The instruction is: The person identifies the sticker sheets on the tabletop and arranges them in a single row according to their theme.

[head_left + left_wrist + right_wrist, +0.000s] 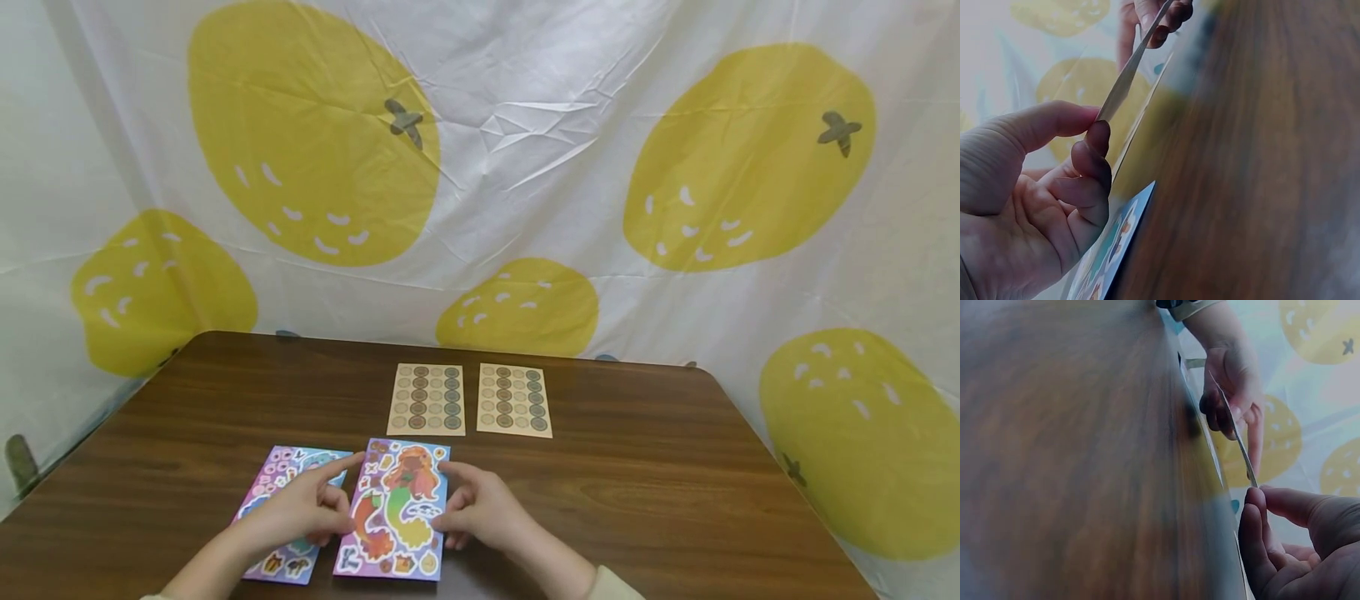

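A sticker sheet [405,508] with a red-haired mermaid on a purple-blue ground is held between both hands. My left hand [300,504] pinches its left edge with thumb and fingers, and my right hand [483,510] pinches the right edge. Both wrist views show the sheet edge-on, raised off the table. Beneath the left hand lies a second colourful sticker sheet [281,467], partly covered by that hand; its lower corner [1113,250] shows in the left wrist view.
Farther back on the brown wooden table [637,467] lie two cream sheets, a left one [427,400] and a right one [514,402], each with rows of round stickers. A white curtain [525,183] with yellow fruit shapes hangs behind the table.
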Motion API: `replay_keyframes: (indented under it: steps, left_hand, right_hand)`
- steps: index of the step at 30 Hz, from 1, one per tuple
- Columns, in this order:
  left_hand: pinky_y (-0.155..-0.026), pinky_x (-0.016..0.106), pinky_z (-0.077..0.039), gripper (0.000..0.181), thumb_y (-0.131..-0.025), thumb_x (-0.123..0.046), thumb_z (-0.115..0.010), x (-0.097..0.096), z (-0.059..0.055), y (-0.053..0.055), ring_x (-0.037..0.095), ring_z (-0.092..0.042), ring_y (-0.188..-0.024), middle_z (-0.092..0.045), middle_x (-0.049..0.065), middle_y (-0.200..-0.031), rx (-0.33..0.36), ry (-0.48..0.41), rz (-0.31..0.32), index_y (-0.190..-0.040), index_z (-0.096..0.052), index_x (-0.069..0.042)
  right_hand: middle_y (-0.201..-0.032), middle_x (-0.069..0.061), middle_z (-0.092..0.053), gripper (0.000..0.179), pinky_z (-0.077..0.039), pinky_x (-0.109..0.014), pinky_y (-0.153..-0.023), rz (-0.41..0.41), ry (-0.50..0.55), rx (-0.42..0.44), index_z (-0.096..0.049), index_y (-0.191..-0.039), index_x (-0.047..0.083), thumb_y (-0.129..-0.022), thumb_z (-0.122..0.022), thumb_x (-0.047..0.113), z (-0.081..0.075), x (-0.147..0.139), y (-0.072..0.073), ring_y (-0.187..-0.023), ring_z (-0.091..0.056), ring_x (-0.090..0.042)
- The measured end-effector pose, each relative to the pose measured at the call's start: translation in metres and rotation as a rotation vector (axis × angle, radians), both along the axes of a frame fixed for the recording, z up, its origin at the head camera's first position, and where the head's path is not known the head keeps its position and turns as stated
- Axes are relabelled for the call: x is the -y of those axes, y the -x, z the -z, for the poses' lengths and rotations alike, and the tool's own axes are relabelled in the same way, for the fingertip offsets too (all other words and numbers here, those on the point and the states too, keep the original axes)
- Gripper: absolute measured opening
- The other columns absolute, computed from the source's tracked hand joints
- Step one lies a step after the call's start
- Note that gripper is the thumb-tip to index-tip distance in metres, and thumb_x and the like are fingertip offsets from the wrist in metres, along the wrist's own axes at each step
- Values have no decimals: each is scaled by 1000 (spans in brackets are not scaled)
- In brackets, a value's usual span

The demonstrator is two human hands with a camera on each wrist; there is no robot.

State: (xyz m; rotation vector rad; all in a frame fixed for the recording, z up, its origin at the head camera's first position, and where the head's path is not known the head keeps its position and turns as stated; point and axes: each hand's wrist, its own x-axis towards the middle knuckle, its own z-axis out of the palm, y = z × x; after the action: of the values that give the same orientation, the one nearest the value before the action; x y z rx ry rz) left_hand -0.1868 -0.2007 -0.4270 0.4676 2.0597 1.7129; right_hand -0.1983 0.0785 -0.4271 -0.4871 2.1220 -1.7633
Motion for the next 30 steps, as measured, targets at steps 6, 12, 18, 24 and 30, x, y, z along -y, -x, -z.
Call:
replay_keyframes:
  steps: [6,12,18,24,30]
  left_hand:
    - [-48,23,-42,95,-78,0,-70,3,2,1,12,-46,-49,-59,6,-66,18,-11,-8,-151,-10,2]
    - [-45,21,-39,93,-78,0,-71,6,4,0,11,-45,-48,-61,8,-67,-12,9,4,-151,-14,1]
    - [-42,18,-35,86,-79,-2,-72,8,4,-1,10,-45,-45,-61,8,-66,-36,58,20,-149,-24,2]
    - [-41,18,-35,82,-81,-4,-71,10,5,-1,11,-47,-46,-60,8,-68,10,22,15,-149,-26,0]
    - [-39,18,-35,78,-81,-6,-70,8,10,1,8,-46,-42,-58,7,-62,34,16,-10,-148,-30,-1]
  right_hand:
    - [-68,-11,-63,74,-50,-27,-42,-2,-26,-7,-42,-139,-4,-73,-76,-6,1,3,1,-45,-56,-14]
    - [-67,-8,-63,73,-38,-20,-34,11,-79,-23,-47,-138,0,-72,-78,-1,1,5,1,-39,-50,-12]
    - [-67,-7,-64,72,-31,-18,-32,2,-111,-27,-48,-136,0,-71,-79,-2,3,7,2,-36,-45,-9]
    - [-64,-6,-63,70,-29,-16,-32,8,-123,-24,-50,-134,-3,-70,-79,-3,5,9,2,-35,-42,-8]
    - [-61,-5,-62,67,-33,-16,-34,0,-134,-32,-52,-130,-5,-69,-79,-5,7,11,3,-35,-40,-7]
